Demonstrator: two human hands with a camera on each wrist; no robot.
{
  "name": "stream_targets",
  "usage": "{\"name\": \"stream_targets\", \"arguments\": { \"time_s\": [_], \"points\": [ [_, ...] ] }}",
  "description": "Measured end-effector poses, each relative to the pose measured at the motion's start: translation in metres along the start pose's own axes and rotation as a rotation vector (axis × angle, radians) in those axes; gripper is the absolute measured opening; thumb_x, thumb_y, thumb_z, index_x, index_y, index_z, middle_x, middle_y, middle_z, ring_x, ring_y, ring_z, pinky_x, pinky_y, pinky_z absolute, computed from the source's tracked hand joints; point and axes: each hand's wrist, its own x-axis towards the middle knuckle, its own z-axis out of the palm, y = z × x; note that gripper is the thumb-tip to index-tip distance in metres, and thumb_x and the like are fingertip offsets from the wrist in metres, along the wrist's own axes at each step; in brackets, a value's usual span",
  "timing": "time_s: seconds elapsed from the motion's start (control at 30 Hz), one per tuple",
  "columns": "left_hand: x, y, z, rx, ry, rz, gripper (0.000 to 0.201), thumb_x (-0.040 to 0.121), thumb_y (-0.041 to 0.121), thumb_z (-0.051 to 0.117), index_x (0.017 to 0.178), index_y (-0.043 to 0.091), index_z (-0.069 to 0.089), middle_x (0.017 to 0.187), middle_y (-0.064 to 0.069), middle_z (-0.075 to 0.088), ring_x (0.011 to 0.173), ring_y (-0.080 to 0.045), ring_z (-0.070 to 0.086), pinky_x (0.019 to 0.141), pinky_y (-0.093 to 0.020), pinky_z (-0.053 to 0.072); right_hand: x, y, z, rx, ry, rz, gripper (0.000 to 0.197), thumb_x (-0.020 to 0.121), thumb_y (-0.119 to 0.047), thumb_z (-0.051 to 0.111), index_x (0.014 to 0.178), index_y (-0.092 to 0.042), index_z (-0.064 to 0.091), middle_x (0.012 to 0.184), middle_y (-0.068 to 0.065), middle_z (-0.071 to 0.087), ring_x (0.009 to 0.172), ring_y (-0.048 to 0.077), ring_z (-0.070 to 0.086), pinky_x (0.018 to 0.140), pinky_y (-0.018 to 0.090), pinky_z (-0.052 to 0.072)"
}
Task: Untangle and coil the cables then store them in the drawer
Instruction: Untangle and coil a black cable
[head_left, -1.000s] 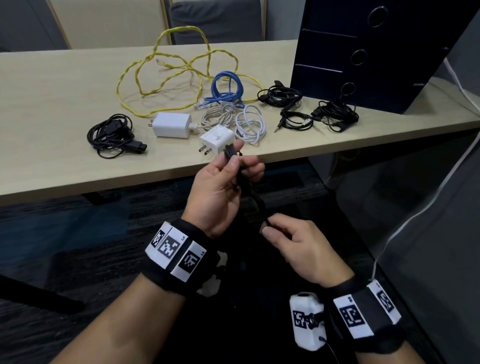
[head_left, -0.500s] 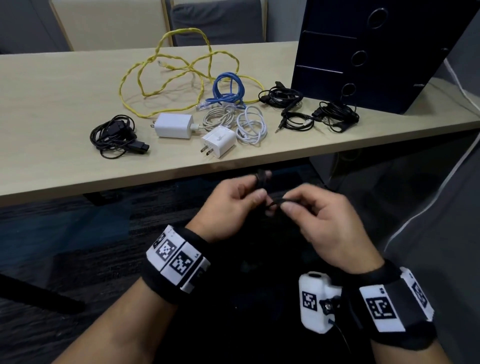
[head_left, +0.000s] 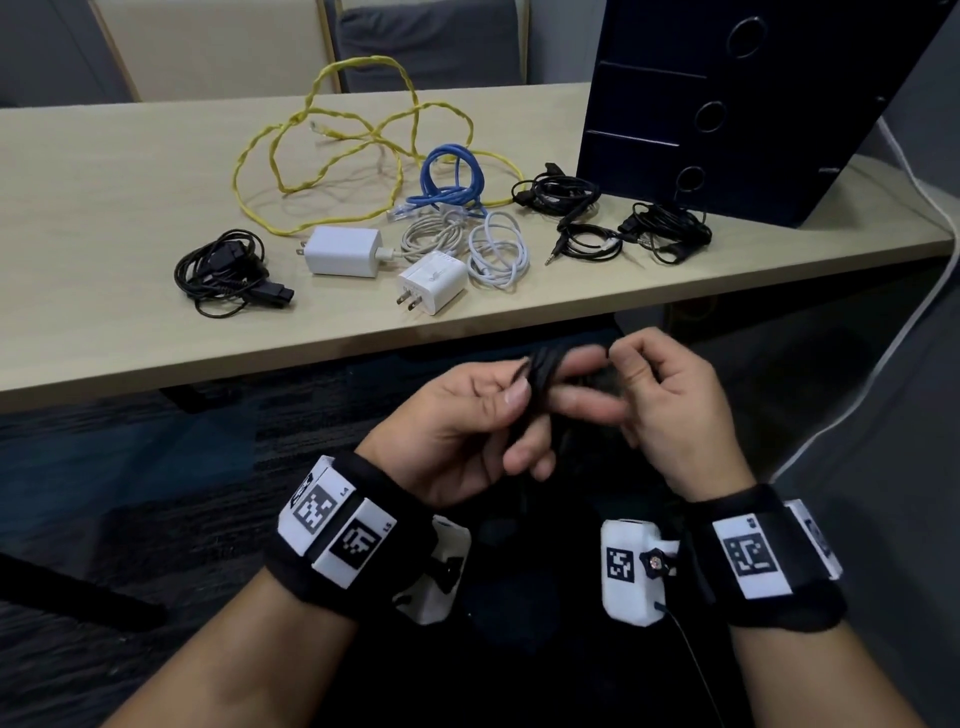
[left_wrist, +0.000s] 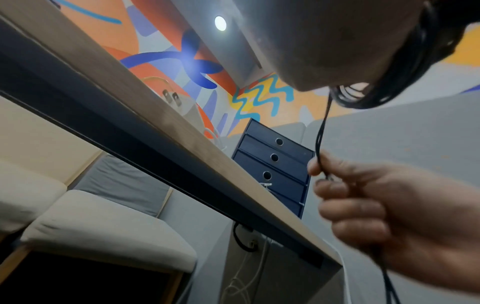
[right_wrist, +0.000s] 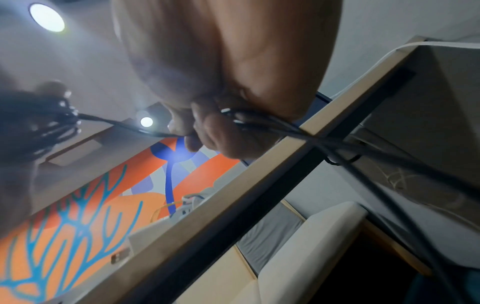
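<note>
A thin black cable (head_left: 540, 379) is wound in loops round the fingers of my left hand (head_left: 488, 410), just below the table's front edge. My right hand (head_left: 660, 395) pinches the free strand of that black cable (left_wrist: 322, 131) between thumb and forefinger, close to the right of the left hand. The rest of the black cable (right_wrist: 376, 156) trails down out of sight. On the table lie a yellow cable (head_left: 332, 150), a blue cable (head_left: 452, 182), two white chargers (head_left: 343, 252) with white cables (head_left: 498, 249), and several black cable bundles (head_left: 223, 273). The dark blue drawer unit (head_left: 727, 104) stands at the back right.
The wooden table (head_left: 104, 218) spans the view ahead, its front edge (head_left: 311, 353) right above my hands. A white cord (head_left: 904, 332) hangs down beyond the table's right end. Cushioned seats (head_left: 431, 47) stand behind the table. Dark carpet lies below.
Both hands have come together; the right hand rose from below to beside the left and has carried the black strand round the left fingers, adding loops.
</note>
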Motion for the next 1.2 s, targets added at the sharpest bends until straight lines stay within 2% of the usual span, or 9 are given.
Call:
{"name": "stream_targets", "arguments": {
  "time_s": [0.07,0.2,0.4,0.53,0.67,0.8,0.93,1.07,1.2],
  "points": [
    [0.004,0.003,0.001,-0.044,0.050,0.097,0.048,0.089,0.019,0.062,0.132,-0.001,0.053,0.129,-0.021,0.059,0.059,-0.006,0.054,0.071,-0.027,0.053,-0.006,0.011,0.007,-0.001,-0.064,0.038,0.029,0.087,-0.053,0.049,0.074,-0.028,0.057,0.051,-0.015,0.047,0.046,-0.001,0.041,0.052,0.017,0.029],
    [0.013,0.014,0.002,-0.096,0.203,0.239,0.050,0.085,0.019,0.063,0.130,-0.002,0.053,0.132,-0.021,0.057,0.063,-0.010,0.057,0.074,-0.029,0.054,-0.025,0.026,0.019,-0.031,-0.189,0.132,0.035,0.086,-0.054,0.049,0.077,-0.020,0.056,0.048,-0.011,0.039,0.042,0.002,0.033,0.043,0.019,0.026],
    [0.020,0.022,-0.008,-0.045,0.562,0.384,0.042,0.091,0.017,0.045,0.131,0.001,0.046,0.118,-0.015,0.066,0.059,-0.011,0.060,0.071,-0.027,0.054,-0.048,0.020,0.026,-0.040,-0.457,0.274,0.022,0.100,-0.021,0.052,0.080,-0.021,0.063,0.046,-0.010,0.039,0.037,0.002,0.034,0.039,0.013,0.027],
    [0.019,0.014,-0.020,0.270,0.653,0.443,0.028,0.094,0.011,0.044,0.121,0.010,0.054,0.130,-0.016,0.059,0.067,-0.013,0.062,0.082,-0.027,0.050,-0.051,0.005,0.023,-0.027,-0.538,0.290,0.022,0.100,-0.019,0.052,0.085,-0.019,0.067,0.050,-0.008,0.041,0.042,0.003,0.035,0.043,0.020,0.032],
    [0.015,0.007,-0.029,0.785,0.694,0.387,0.033,0.090,0.013,0.049,0.119,0.027,0.055,0.124,-0.003,0.063,0.066,-0.009,0.064,0.083,-0.023,0.047,-0.048,-0.015,0.014,-0.101,-0.548,0.170,0.014,0.095,-0.017,0.060,0.084,-0.018,0.068,0.049,-0.014,0.049,0.044,0.001,0.046,0.050,0.013,0.035],
    [0.013,0.000,-0.036,1.018,0.682,0.192,0.045,0.095,0.001,0.051,0.136,0.018,0.044,0.111,0.003,0.065,0.061,-0.004,0.059,0.072,-0.018,0.049,-0.039,-0.030,-0.002,-0.073,-0.499,0.106,0.011,0.092,-0.012,0.065,0.083,-0.018,0.068,0.055,-0.010,0.052,0.046,0.002,0.045,0.048,0.017,0.037],
    [0.006,-0.004,-0.033,1.091,0.455,-0.143,0.032,0.096,0.014,0.052,0.126,0.007,0.060,0.100,0.014,0.069,0.064,0.002,0.058,0.073,-0.024,0.045,-0.021,-0.041,-0.017,-0.196,-0.349,-0.086,0.012,0.089,-0.011,0.068,0.080,-0.019,0.068,0.059,-0.022,0.057,0.054,-0.002,0.054,0.056,0.008,0.035],
    [0.001,-0.006,-0.015,0.867,0.230,-0.235,0.036,0.095,0.023,0.044,0.111,-0.003,0.061,0.078,-0.016,0.066,0.055,-0.015,0.051,0.062,-0.027,0.042,-0.005,-0.044,-0.024,-0.230,-0.262,-0.176,0.012,0.087,-0.011,0.068,0.079,-0.020,0.067,0.071,-0.018,0.063,0.066,0.000,0.058,0.065,0.009,0.039],
    [0.002,-0.013,-0.002,0.387,0.211,-0.150,0.032,0.094,0.014,0.038,0.112,-0.005,0.056,0.073,-0.010,0.057,0.044,-0.006,0.040,0.055,-0.022,0.045,0.003,-0.037,-0.017,-0.133,-0.202,-0.142,0.007,0.086,-0.019,0.061,0.080,-0.022,0.065,0.073,-0.019,0.062,0.072,0.001,0.056,0.072,0.014,0.040]
  ]
}}
